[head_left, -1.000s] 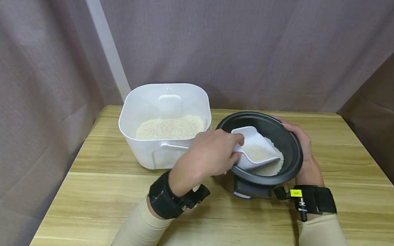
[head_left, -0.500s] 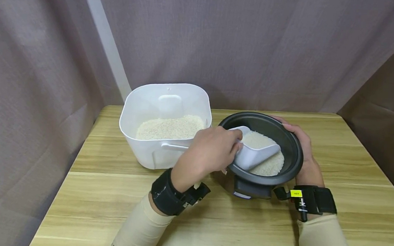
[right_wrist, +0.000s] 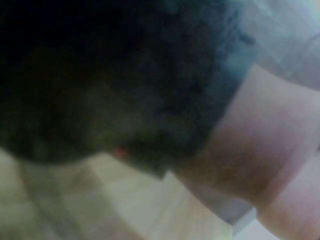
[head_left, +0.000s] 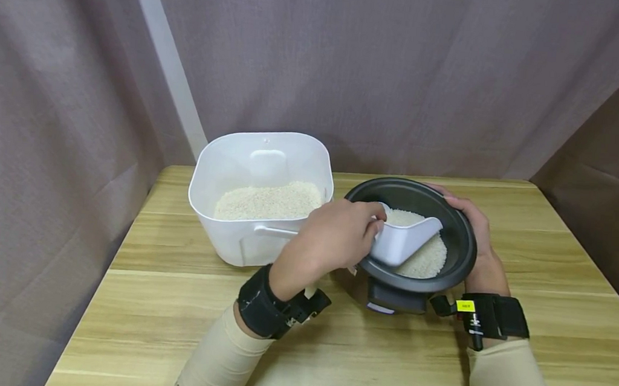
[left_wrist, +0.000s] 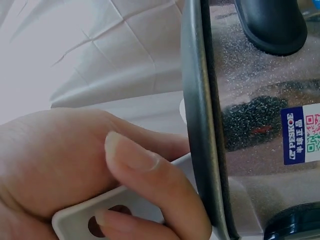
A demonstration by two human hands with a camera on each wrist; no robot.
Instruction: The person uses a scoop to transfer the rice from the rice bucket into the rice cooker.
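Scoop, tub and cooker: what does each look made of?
The white scoop in the left hand looks like matte, opaque moulded plastic, with a punched hole in its handle. The white square tub seems translucent plastic: the rice shows through its wall. The rice cooker's dark inner pot looks like coated metal, and its outer wall like polished steel that mirrors its surroundings.

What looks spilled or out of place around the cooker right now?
Nothing stands out. No grains show on the wooden table; the rice lies inside the black round cooker pot and the white plastic bin; both stand upright.
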